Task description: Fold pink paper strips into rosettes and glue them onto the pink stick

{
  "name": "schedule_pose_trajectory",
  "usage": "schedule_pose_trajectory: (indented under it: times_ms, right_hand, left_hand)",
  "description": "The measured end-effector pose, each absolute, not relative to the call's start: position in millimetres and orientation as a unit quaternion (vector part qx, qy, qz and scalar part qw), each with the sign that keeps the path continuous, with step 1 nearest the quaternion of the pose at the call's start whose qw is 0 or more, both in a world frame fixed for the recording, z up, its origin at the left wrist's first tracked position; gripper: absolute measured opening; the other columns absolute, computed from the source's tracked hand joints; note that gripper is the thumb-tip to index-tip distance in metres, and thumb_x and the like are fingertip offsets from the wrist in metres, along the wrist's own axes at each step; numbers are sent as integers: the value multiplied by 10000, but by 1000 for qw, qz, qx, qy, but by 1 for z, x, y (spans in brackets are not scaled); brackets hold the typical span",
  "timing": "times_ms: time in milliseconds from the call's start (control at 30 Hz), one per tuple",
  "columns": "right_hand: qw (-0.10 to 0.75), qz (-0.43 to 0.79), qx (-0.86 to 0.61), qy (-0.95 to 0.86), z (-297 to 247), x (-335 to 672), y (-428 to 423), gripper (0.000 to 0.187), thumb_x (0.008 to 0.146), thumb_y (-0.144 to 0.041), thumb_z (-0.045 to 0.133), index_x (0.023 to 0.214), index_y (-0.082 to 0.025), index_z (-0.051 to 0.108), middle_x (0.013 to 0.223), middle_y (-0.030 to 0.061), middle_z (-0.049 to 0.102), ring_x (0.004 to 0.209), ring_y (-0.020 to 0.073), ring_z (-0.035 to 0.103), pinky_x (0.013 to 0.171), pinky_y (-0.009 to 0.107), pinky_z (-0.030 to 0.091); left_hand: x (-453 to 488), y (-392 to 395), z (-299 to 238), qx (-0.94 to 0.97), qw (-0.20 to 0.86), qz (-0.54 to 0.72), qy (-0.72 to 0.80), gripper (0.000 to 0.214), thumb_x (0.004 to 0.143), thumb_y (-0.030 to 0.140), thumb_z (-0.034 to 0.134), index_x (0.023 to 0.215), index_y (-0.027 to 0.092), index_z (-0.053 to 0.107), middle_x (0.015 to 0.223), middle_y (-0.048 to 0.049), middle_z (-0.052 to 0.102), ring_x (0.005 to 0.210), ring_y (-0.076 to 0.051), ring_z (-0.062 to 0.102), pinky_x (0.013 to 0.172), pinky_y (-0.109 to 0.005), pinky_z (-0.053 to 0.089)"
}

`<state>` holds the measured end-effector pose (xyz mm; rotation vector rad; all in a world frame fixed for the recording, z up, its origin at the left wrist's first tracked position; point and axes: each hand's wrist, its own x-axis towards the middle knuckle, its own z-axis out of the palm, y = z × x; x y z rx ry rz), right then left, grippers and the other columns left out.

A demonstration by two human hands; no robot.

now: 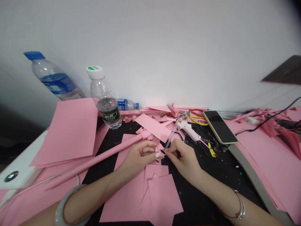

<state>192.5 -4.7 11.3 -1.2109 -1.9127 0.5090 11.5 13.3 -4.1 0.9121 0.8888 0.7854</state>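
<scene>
Both of my hands meet over the black mat [199, 175] at the middle of the table. My left hand [138, 155] and my right hand [182, 158] pinch a small folded piece of pink paper [160, 148] between their fingertips. A long rolled pink paper tube [98, 160] runs from the lower left up toward my left hand. A clear glue stick [169, 138] pokes out of the white glue gun [188, 129] lying just behind my right hand. Pink paper squares [162, 194] lie below my wrists.
Two upright water bottles [107, 100] [55, 80] and a small lying one [127, 104] stand at the back left beside a pink sheet stack [70, 130]. A phone [219, 126], scissors [197, 115], a black cable [265, 122] and more pink paper [270, 157] fill the right.
</scene>
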Motion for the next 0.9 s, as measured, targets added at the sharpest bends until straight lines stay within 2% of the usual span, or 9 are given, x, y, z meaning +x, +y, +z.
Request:
schedule_pose_trajectory:
  times_ms: [133, 400, 667, 900]
  right_hand:
    - [391, 159, -422, -802, 12, 194, -5, 211, 864, -95, 522, 683, -200, 495, 634, -13, 485, 583, 120, 464, 530, 233, 365]
    - [331, 161, -401, -839, 10, 201, -3, 119, 904, -149, 512, 796, -196, 529, 728, 22, 566, 663, 137, 527, 586, 247, 412]
    - [298, 165, -391, -855, 15, 199, -1, 118, 918, -174, 495, 810, -186, 541, 748, 30, 587, 674, 135, 540, 583, 234, 421]
    - [292, 199, -389, -851, 13, 200, -1, 105, 920, -198, 496, 829, -193, 548, 784, 35, 601, 720, 142, 561, 621, 236, 436]
  left_hand:
    - [11, 14, 0, 423, 733, 347, 403, 203, 728, 280, 711, 882, 183, 621, 877, -28, 733, 777, -173, 708, 683, -266, 553]
    - [12, 15, -1, 408, 717, 360, 436, 190, 723, 282, 704, 837, 164, 608, 726, -5, 689, 680, -148, 678, 653, -265, 550]
    - [12, 15, 1, 403, 725, 354, 433, 230, 664, 268, 762, 806, 155, 620, 685, 6, 686, 633, -115, 655, 618, -216, 532]
    - [12, 15, 3, 406, 718, 342, 450, 253, 596, 244, 803, 752, 170, 619, 720, 2, 709, 643, -136, 671, 619, -242, 538]
